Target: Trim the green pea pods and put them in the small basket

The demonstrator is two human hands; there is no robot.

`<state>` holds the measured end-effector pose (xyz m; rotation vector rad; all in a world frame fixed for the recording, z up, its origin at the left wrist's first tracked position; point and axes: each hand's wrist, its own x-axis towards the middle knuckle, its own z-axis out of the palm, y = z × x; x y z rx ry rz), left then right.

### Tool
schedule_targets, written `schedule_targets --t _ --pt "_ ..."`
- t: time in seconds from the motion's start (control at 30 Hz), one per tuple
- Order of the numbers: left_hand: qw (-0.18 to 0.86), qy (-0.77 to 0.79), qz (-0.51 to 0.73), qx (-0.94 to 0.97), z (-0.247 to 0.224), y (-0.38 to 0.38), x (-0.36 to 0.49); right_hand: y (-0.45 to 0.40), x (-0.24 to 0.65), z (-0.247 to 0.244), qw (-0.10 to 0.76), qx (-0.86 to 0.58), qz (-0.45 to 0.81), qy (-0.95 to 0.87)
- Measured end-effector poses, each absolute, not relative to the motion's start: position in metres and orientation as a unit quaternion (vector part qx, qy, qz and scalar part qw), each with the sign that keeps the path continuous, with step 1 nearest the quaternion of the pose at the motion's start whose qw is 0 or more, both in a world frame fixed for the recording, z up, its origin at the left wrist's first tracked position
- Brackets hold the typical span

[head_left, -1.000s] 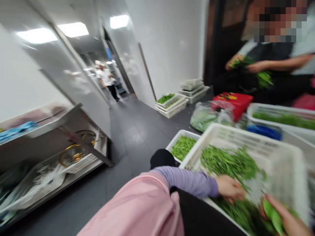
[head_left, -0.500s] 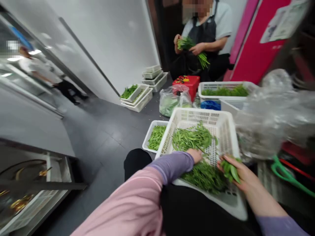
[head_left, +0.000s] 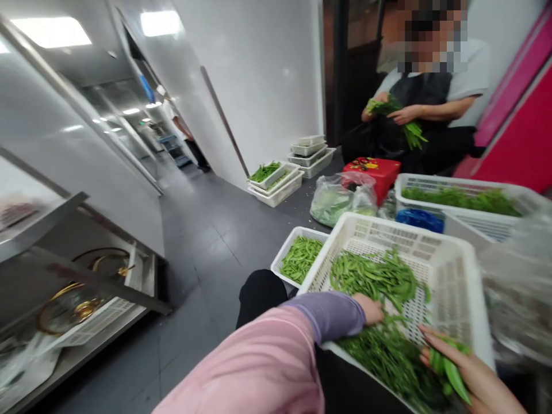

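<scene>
A large white slotted basket (head_left: 457, 259) rests across my lap. At its far end lies a pile of green pods (head_left: 371, 273), and a darker, finer leafy heap (head_left: 388, 362) fills the near end. My left hand (head_left: 370, 309) reaches in between the two, its fingers hidden down at the greens. Close to the basket's right side, my right hand (head_left: 461, 368) is closed around a small bunch of green pods (head_left: 451, 374), some sticking out past the fingers.
A smaller white basket of pods (head_left: 302, 256) stands on the floor at left. Beyond are a plastic bag (head_left: 332, 201), a red box (head_left: 379, 172) and a basket of greens (head_left: 457, 198). A seated co-worker (head_left: 431, 103) holds green stalks. Stacked baskets (head_left: 276, 195) line the wall; a metal shelf (head_left: 142, 305) stands left.
The view has swung left, so the basket and co-worker appear farther right. Both hands stay at the basket, the right still holding its pods. A distant person has walked farther off.
</scene>
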<state>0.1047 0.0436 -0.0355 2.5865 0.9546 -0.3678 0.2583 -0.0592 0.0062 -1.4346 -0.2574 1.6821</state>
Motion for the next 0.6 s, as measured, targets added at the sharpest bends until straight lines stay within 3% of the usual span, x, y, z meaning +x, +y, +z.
schedule_targets --t 0.07,0.17,0.33,0.5,0.6 --pt "0.28 0.468 -0.049 0.837 -0.013 0.038 0.102 -0.064 0.256 0.01 0.46 -0.592 0.643 -0.157" --pt "0.346 0.457 -0.011 0.819 0.006 0.033 0.101 -0.062 0.251 0.015 0.484 -0.625 0.564 -0.239" --pt "0.442 0.411 0.007 0.797 0.017 0.005 0.098 -0.057 0.242 0.023 0.501 -0.573 0.598 -0.251" --pt "0.357 0.356 0.074 0.86 0.033 -0.019 0.091 -0.073 0.238 0.023 0.514 -0.565 0.586 -0.272" --pt "0.29 0.316 0.038 0.902 0.036 -0.02 0.087 -0.081 0.235 0.02 0.485 -0.574 0.57 -0.332"
